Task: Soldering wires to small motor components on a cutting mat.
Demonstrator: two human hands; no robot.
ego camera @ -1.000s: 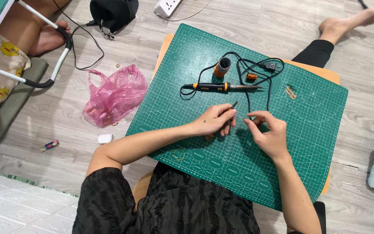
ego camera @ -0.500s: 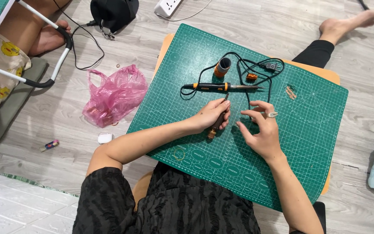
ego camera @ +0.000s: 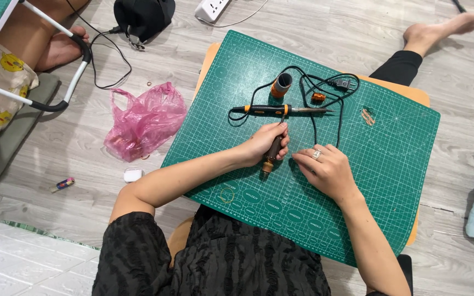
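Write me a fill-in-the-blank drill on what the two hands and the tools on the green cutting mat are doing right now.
1. The left hand grips a brown wooden-handled tool that lies on the green gridded cutting ____.
2. The right hand wears a ____ on one finger.
3. Beyond the hands lies a black and orange soldering iron with a ____ cord.
4. Left of the green cutting mat, on the floor, sits a crumpled ____ plastic bag.

Missing words: mat; ring; black; pink
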